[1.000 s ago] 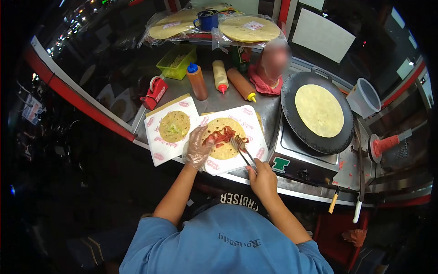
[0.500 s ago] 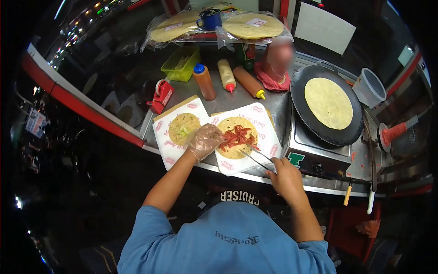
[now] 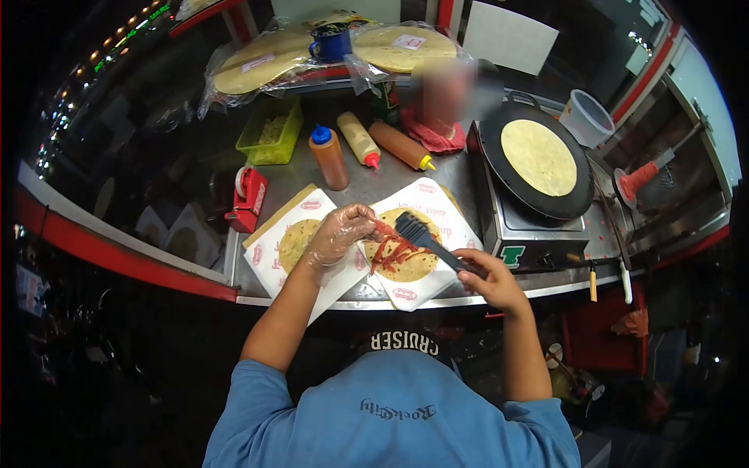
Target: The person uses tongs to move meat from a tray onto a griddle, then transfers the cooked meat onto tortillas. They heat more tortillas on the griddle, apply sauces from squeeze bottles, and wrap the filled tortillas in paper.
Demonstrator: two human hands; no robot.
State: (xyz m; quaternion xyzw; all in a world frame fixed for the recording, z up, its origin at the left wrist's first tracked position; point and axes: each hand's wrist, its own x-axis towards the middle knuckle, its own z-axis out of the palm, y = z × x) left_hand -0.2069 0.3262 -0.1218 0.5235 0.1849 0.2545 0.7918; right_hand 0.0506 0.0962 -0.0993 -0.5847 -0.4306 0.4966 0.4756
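Note:
My left hand (image 3: 337, 240), in a clear plastic glove, is closed with its fingertips pinching strips of red meat (image 3: 388, 257). The meat lies over a round flatbread (image 3: 417, 269) on white printed paper (image 3: 427, 193). My right hand (image 3: 493, 282) grips dark tongs (image 3: 437, 248), their broad black head resting over the meat. Partly hidden behind my left hand and wrist, a second flatbread (image 3: 292, 242) lies on another printed sheet (image 3: 269, 269).
A round black griddle (image 3: 499, 168) holds a large flatbread (image 3: 538, 157). Behind the papers are sauce bottles (image 3: 329, 160), a green tub (image 3: 269, 144) and a red tape dispenser (image 3: 248, 201). Knife handles (image 3: 626, 282) overhang the right counter edge. Bagged flatbreads (image 3: 406, 48) lie on the shelf.
The tongs have turned, so their broad black head shows, and moved up over the meat. My left hand has lifted slightly with its fingers at the strips. The camera view has shifted.

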